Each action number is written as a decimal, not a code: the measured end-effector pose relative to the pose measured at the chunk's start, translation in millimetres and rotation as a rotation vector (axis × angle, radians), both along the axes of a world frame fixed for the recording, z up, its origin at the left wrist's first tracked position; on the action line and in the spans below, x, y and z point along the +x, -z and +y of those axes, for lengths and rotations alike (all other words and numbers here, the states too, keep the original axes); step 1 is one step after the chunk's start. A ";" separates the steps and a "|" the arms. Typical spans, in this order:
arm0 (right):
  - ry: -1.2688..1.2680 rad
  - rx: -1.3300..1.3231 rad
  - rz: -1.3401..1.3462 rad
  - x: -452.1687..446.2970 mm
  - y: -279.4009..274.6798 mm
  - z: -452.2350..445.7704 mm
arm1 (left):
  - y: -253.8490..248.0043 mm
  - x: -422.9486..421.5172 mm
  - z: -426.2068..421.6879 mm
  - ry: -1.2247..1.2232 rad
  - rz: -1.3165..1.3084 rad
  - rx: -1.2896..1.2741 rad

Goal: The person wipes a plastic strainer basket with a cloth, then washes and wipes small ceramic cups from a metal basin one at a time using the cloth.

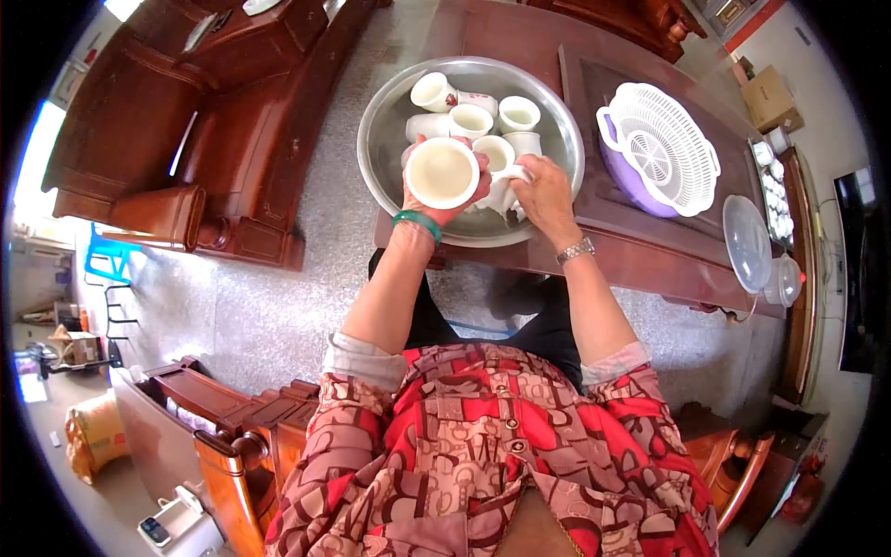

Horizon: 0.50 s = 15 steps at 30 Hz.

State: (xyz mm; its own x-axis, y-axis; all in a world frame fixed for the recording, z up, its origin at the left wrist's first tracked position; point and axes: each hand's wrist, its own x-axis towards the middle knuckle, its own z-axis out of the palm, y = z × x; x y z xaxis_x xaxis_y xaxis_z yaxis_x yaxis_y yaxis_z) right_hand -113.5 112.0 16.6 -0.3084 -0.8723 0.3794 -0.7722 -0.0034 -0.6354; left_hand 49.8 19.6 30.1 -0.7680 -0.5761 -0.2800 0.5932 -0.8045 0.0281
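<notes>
My left hand (438,215), with a green bangle at the wrist, is wrapped round a white cup (443,174). The cup's open mouth faces up toward me, above the near left side of a large metal basin (373,176). Just right of it, my right hand (546,197) is closed on a white cloth (502,192), which hangs over the basin's near side. Several more white cups lie and stand in the basin, among them an upright cup (519,114) and a tilted cup (432,92). Some bear red marks. My hands partly hide the nearest cups.
The basin stands on a dark wooden table (668,251). To its right, a white colander (682,139) rests in a purple basin (640,193). A clear plastic lid (747,243) leans near the table's right end. A carved wooden bench (186,139) stands to the left.
</notes>
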 end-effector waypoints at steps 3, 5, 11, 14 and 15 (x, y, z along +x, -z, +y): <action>0.009 0.037 0.026 -0.7 3.3 -1.6 | 16.9 -0.2 -7.6 0.262 0.440 -0.308; -0.002 0.060 0.029 -1.3 2.1 -1.3 | 18.1 -0.6 -8.0 0.235 0.421 -0.294; 0.001 0.075 0.057 0.6 2.0 -1.3 | 7.4 -2.2 -1.9 0.091 0.234 -0.152; 0.001 0.072 0.046 0.4 2.4 -1.2 | 12.1 -3.8 -3.0 0.050 0.142 -0.113; 0.000 0.069 0.039 1.2 1.5 -0.7 | 13.4 -4.2 -3.4 0.062 0.156 -0.160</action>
State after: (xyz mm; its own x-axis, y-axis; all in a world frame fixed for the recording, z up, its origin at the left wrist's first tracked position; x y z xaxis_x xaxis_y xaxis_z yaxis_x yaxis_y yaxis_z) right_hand -112.3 111.3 15.1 -0.2941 -0.8969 0.3302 -0.7965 0.0390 -0.6034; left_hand 45.6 16.2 16.7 -0.8303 -0.5537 -0.0637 0.5497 -0.8324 0.0704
